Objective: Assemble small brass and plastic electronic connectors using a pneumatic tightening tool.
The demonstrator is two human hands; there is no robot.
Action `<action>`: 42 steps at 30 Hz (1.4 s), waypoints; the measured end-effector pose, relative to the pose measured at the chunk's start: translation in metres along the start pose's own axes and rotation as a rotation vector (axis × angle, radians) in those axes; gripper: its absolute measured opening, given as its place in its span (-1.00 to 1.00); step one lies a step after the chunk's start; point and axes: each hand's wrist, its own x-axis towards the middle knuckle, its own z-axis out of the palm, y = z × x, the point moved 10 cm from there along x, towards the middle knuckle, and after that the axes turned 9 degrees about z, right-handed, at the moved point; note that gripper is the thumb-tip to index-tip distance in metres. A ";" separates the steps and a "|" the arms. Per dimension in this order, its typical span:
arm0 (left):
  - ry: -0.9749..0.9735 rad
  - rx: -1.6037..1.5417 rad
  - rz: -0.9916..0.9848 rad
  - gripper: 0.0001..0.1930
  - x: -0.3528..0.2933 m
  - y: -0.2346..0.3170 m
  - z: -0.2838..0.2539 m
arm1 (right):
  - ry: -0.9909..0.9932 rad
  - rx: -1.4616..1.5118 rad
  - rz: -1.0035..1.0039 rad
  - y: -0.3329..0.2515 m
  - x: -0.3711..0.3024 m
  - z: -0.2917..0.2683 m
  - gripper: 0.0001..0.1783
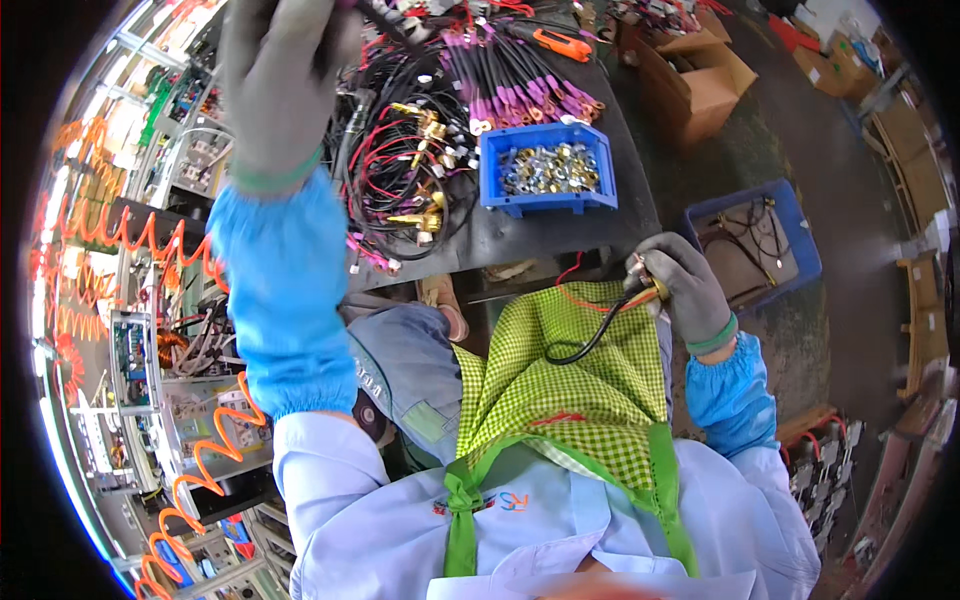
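My right hand [685, 285], in a grey glove, is closed on a brass fitting [655, 290] at the end of a short black cable above my lap. A thin red wire [572, 290] trails from the same end, and the black cable [590, 345] curves down over my green checked apron [530, 390]. Raised at the upper left, my gloved left hand [285, 90] is smeared by motion and cut by the top edge. Its fingertips are near a dark cable-like thing; whether they hold it is unclear. Beside it on the table lie coiled black cables with brass fittings [425, 125].
A blue bin [500, 195] of metal nuts stands on the dark table [460, 255]. Behind it lie black cables with purple sleeves [490, 75] and an orange-handled tool [562, 44]. On the floor at right are a blue crate [800, 230] and cardboard box [690, 95]. Orange coiled hoses [205, 460] hang left.
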 end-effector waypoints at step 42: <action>-0.772 -0.739 -0.765 -0.32 -0.334 -0.002 0.213 | -0.646 -0.314 0.431 0.091 -0.048 0.055 -0.32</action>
